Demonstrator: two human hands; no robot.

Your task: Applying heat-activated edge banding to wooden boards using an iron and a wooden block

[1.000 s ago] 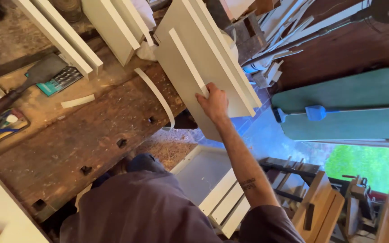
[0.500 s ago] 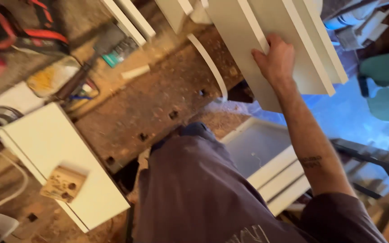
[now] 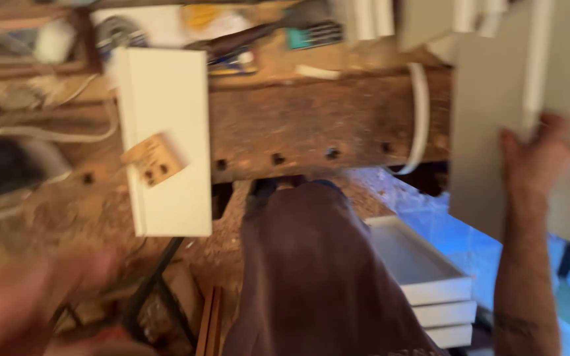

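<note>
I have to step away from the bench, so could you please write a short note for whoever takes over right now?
Right hand: fingers spread on a large white panel held up at the right end of the wooden workbench.
Left hand: low at the left, blurred, apparently holding nothing.
On the bench: a second white panel with a small drilled wooden block on it.
Below: stacked white drawer-like parts on the floor.
Done: cannot tell.
Left: the held panel is not yet set down.
</note>
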